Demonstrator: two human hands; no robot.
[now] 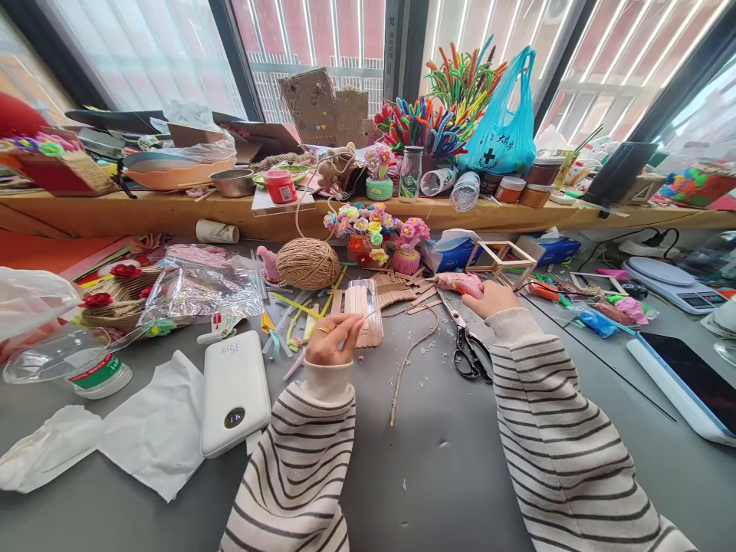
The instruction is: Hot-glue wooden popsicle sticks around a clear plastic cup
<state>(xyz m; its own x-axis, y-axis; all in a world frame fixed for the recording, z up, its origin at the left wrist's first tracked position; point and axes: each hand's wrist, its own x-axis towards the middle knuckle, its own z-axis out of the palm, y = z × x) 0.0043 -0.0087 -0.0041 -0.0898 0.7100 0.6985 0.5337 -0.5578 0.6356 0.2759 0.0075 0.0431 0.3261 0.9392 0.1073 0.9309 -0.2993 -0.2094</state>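
Note:
My left hand [333, 339] pinches a thin, pale stick-like piece [372, 312] between thumb and fingertips; its exact kind is unclear. Just beyond the fingers lies a flat panel of wooden craft sticks [371, 333]. My right hand [495, 297] is closed around a pink hot glue gun [460, 284], whose nozzle points left toward loose craft sticks [422, 297]. Black-handled scissors [467, 345] lie open below the right hand. A piece of brown twine [407, 360] curves across the table between both hands.
A twine ball [308, 264] and pipe-cleaner flowers [368, 230] stand behind the panel. A wooden stick frame [506, 261] is at the back right. A white power bank [235, 395] and tissue [155, 425] lie left; a phone [690, 376] and scale [672, 284] right.

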